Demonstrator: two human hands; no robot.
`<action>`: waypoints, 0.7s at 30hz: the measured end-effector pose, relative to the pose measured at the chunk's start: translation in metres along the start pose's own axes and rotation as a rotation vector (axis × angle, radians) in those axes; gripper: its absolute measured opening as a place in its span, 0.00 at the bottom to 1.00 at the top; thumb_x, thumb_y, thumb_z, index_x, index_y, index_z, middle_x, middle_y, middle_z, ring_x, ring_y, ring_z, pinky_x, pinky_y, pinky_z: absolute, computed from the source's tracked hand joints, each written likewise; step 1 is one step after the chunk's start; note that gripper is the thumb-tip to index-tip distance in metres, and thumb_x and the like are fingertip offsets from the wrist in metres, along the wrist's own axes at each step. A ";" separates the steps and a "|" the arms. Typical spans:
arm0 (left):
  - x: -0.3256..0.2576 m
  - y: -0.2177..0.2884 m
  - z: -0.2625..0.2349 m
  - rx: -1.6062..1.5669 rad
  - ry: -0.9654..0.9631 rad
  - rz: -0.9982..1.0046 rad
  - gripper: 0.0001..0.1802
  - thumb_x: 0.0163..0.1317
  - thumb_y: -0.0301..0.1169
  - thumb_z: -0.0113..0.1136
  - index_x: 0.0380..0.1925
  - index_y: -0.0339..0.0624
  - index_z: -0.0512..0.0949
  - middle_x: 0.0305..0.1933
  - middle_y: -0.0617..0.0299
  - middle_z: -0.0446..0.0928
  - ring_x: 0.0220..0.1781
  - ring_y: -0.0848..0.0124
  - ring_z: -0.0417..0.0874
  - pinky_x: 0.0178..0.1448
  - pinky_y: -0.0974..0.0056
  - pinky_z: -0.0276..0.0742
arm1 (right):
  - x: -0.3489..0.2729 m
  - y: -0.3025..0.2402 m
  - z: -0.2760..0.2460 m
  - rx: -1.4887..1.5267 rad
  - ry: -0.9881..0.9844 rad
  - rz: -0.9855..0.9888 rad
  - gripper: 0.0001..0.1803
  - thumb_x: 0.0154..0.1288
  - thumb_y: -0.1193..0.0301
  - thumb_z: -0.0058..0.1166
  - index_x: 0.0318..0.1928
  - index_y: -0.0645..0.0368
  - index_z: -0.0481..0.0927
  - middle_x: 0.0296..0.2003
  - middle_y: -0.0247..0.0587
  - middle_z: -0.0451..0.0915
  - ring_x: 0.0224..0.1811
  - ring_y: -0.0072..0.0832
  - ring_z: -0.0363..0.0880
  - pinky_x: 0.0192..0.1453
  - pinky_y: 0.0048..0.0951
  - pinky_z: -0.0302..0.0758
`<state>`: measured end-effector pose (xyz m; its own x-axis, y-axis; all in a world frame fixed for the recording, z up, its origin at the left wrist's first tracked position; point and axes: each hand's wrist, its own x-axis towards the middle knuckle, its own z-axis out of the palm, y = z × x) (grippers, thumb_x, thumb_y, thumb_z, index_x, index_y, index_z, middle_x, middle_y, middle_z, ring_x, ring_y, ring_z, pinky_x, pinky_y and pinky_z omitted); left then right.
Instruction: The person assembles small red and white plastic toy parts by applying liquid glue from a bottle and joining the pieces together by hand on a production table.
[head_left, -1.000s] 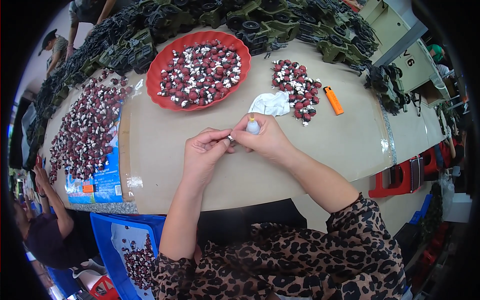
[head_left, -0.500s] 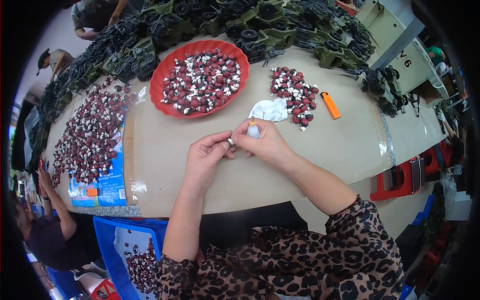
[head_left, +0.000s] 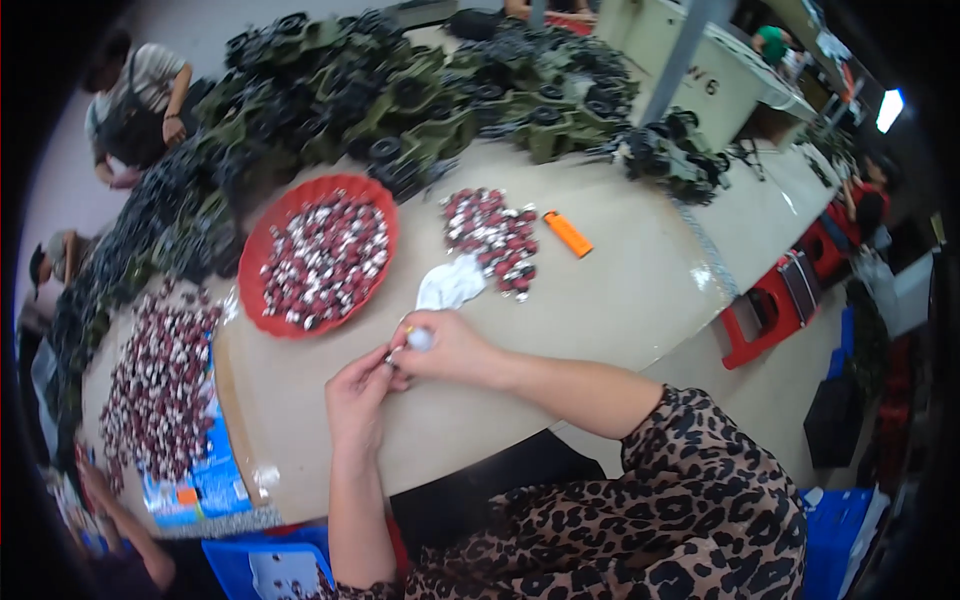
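At the lower left of the frame sits a blue bin point(head_left: 222, 562). Mid-frame, the left hand point(head_left: 355, 402) pinches a small piece point(head_left: 389, 358), blurred; the right hand point(head_left: 452, 350), touching it, clamps a white bottle point(head_left: 420, 340). Beyond lie a cloth point(head_left: 450, 284), a red bowl point(head_left: 254, 292) and, upper centre, an orange object point(head_left: 568, 234); toy vehicles point(head_left: 440, 112) heap farther up.

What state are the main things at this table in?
Left hand: pinching a small part
Right hand: gripping the squeeze bottle
Squeeze bottle: held, contents unclear
Red scalloped bowl: filled with maroon-and-white pieces
White cloth: crumpled
Orange item: lying flat
Green toy vehicles: heaped
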<state>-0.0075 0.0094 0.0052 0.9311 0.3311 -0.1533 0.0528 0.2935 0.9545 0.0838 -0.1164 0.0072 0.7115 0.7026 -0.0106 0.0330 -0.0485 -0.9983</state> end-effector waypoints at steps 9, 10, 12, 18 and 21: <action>0.005 -0.006 0.005 -0.096 -0.034 0.070 0.11 0.51 0.17 0.50 0.37 0.28 0.73 0.30 0.54 0.76 0.27 0.73 0.77 0.35 0.72 0.75 | -0.002 -0.002 -0.006 0.091 -0.016 -0.001 0.09 0.45 0.74 0.53 0.28 0.64 0.71 0.23 0.34 0.73 0.27 0.15 0.70 0.30 0.17 0.68; 0.005 -0.006 0.005 -0.098 -0.031 0.069 0.11 0.51 0.17 0.50 0.37 0.28 0.73 0.30 0.54 0.76 0.27 0.73 0.77 0.35 0.72 0.75 | -0.002 0.000 -0.006 0.089 -0.019 0.001 0.09 0.45 0.74 0.53 0.28 0.64 0.71 0.23 0.34 0.73 0.27 0.15 0.70 0.30 0.17 0.68; 0.005 -0.006 0.005 -0.087 -0.043 0.083 0.11 0.50 0.16 0.50 0.36 0.29 0.73 0.30 0.55 0.76 0.26 0.73 0.77 0.36 0.72 0.75 | -0.001 0.003 -0.004 0.139 -0.033 0.023 0.09 0.44 0.75 0.53 0.28 0.65 0.70 0.23 0.35 0.73 0.27 0.16 0.71 0.29 0.17 0.68; 0.003 -0.007 0.004 -0.075 -0.050 0.085 0.11 0.50 0.15 0.50 0.36 0.29 0.74 0.30 0.56 0.75 0.27 0.73 0.77 0.36 0.72 0.74 | -0.002 0.002 -0.001 0.093 -0.021 0.035 0.09 0.44 0.75 0.54 0.27 0.65 0.70 0.23 0.36 0.73 0.27 0.17 0.72 0.30 0.18 0.69; 0.004 -0.009 0.003 -0.075 -0.061 0.089 0.11 0.50 0.15 0.50 0.35 0.29 0.74 0.30 0.57 0.74 0.28 0.74 0.76 0.37 0.72 0.74 | -0.006 -0.005 -0.002 0.074 -0.005 0.042 0.09 0.44 0.75 0.54 0.27 0.64 0.69 0.23 0.35 0.73 0.26 0.16 0.72 0.30 0.18 0.69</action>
<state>-0.0035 0.0053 -0.0027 0.9513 0.3040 -0.0504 -0.0564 0.3326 0.9414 0.0811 -0.1215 0.0122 0.7075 0.7047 -0.0531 -0.0491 -0.0259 -0.9985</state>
